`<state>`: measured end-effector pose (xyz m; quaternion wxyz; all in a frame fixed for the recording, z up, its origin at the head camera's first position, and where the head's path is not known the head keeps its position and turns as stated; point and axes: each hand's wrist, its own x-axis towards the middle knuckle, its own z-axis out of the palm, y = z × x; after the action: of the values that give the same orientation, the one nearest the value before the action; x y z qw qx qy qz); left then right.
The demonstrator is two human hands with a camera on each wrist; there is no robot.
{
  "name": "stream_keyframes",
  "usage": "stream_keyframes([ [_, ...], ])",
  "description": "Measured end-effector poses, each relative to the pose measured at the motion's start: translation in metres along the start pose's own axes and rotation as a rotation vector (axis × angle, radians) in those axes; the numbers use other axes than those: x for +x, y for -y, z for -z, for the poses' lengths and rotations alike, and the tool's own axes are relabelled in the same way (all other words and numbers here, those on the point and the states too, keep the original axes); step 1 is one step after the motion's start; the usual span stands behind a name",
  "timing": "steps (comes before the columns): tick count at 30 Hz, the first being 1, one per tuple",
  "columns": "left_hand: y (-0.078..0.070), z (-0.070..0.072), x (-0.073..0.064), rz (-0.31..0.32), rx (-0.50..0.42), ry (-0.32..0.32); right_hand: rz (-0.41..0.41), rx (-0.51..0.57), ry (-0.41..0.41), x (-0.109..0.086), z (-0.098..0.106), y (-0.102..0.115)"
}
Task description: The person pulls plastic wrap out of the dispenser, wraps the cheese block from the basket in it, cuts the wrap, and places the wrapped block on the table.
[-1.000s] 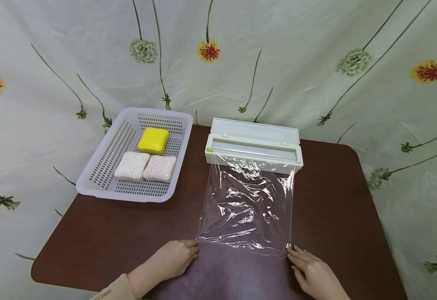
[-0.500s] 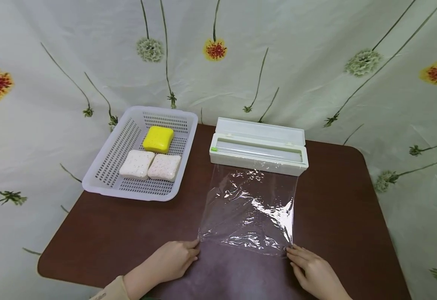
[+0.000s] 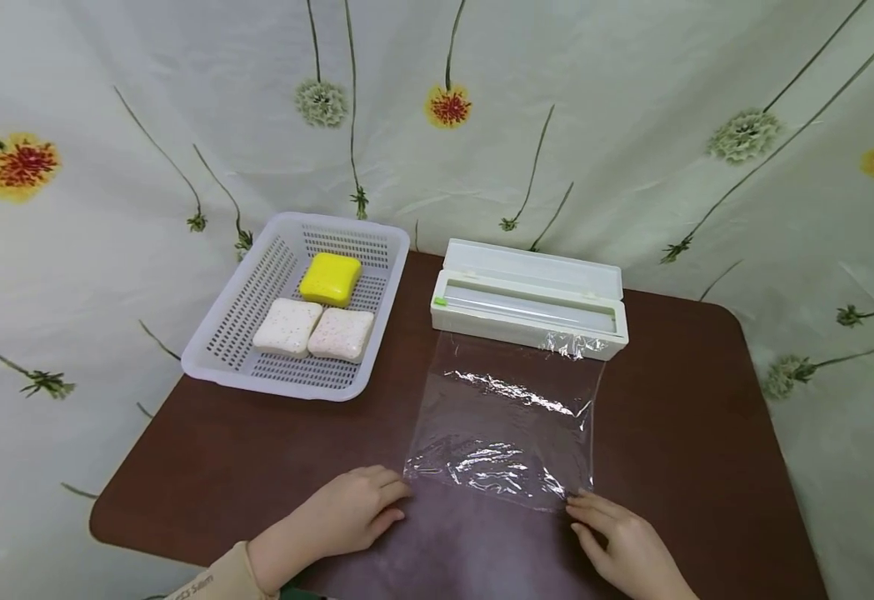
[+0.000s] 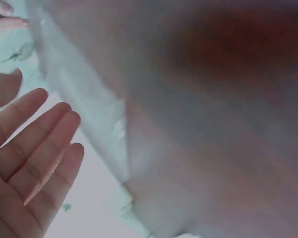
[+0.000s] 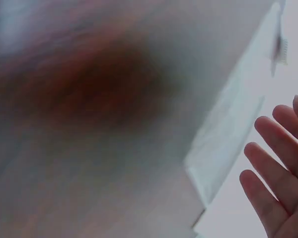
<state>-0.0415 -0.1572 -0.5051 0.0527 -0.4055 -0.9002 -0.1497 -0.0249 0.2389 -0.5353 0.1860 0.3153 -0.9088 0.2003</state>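
A sheet of clear cling film (image 3: 507,425) stretches from a white dispenser box (image 3: 530,327) toward the near side of the brown table. At the film's near left corner is my left hand (image 3: 350,510), its fingertips beside or touching the edge. In the left wrist view, the fingers (image 4: 42,163) are loosely extended, with the thumb apart. My right hand (image 3: 627,542) has its fingertips at the near right corner, thumb apart from the fingers. The right wrist view shows these fingers (image 5: 275,168) relaxed and spread. Nothing is visibly gripped.
A white perforated basket (image 3: 215,373) stands on the table's left, holding one yellow sponge-like block (image 3: 331,278) and two speckled white ones. The dispenser's lid (image 3: 534,265) is raised at the back. A flowered cloth (image 3: 631,100) hangs behind the table (image 3: 676,433).
The left fingers have loosened from the film's corner and spread. The right thumb and fingers have parted slightly. The film's glints have shifted. The head view has turned slightly left.
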Motion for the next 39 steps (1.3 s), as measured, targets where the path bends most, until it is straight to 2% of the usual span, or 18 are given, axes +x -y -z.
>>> stream_keyframes([
  [4, 0.008, 0.031, 0.01, 0.102, -0.164, 0.004, -0.08, 0.134, -0.027, 0.013, 0.005, 0.008],
  [7, 0.023, 0.06, 0.019, 0.195, -0.287, -0.066, -0.131, 0.246, -0.045, 0.023, 0.006, 0.012],
  [9, 0.037, 0.078, 0.024, 0.262, -0.351, -0.133, -0.146, 0.305, -0.049, 0.027, 0.007, 0.014],
  [13, 0.068, 0.11, 0.033, 0.382, -0.438, -0.247, -0.153, 0.339, -0.042, 0.032, 0.006, 0.015],
  [16, 0.091, 0.126, 0.039, 0.467, -0.5, -0.279, -0.162, 0.352, -0.039, 0.034, 0.005, 0.016],
  [19, 0.113, 0.138, 0.044, 0.558, -0.569, -0.282, -0.172, 0.358, -0.037, 0.034, 0.004, 0.015],
  [23, 0.142, 0.144, 0.049, 0.659, -0.676, -0.278, -0.172, 0.353, -0.033, 0.035, 0.001, 0.015],
  [27, 0.173, 0.139, 0.055, 0.756, -0.729, -0.238, -0.187, 0.346, -0.019, 0.034, 0.0, 0.014],
  [31, 0.198, 0.135, 0.061, 0.857, -0.687, -0.137, -0.199, 0.336, -0.008, 0.033, 0.0, 0.013],
  [33, 0.207, 0.133, 0.067, 0.884, -0.638, -0.084, -0.199, 0.333, -0.005, 0.034, 0.0, 0.012],
  [39, 0.219, 0.129, 0.077, 0.888, -0.554, 0.069, -0.221, 0.34, 0.013, 0.036, 0.0, 0.013],
])
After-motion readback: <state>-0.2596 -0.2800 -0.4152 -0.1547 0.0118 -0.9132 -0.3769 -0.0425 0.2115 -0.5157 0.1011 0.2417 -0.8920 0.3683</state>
